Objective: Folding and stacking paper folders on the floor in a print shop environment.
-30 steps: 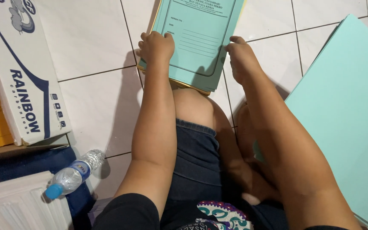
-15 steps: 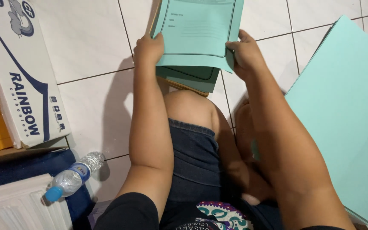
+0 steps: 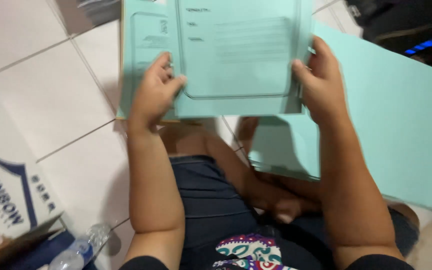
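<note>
I hold a light green paper folder (image 3: 238,55) up in front of me with both hands. My left hand (image 3: 153,92) grips its left edge, thumb on the front. My right hand (image 3: 318,82) grips its right edge. Behind it, a stack of the same green folders (image 3: 143,45) lies on the white tiled floor (image 3: 41,95). A large green sheet pile (image 3: 396,120) rests to my right, over my leg.
A white and blue cardboard box (image 3: 6,190) lies at the left. A clear plastic water bottle (image 3: 78,247) lies at the lower left beside a dark blue thing. My crossed legs in dark shorts fill the bottom middle.
I have lifted the top folder off the stack and brought it up closer to me. The view has shifted right and moved in.
</note>
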